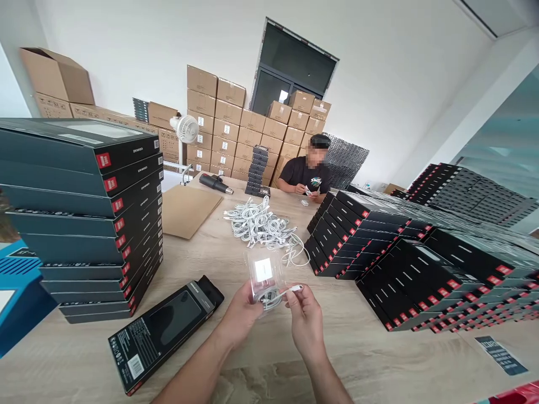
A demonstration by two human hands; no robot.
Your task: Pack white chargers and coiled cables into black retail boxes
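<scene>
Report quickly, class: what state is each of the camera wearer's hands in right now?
Left hand: closed, holding clear plastic packaging and a coiled cable.
Right hand: closed, pinching the cable's white end.

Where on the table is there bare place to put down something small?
One bare patch lies between the cardboard sheet, the lying black box and the cable pile. Another lies between the right hand and the black box stacks on the right. It is crowded at those stacks and the cable pile.

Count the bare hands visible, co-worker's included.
4: the wearer's left hand, holding the clear plastic tray; the right hand, pinching the white cable; and the seated person's two hands across the pale wood-grain table.
</scene>
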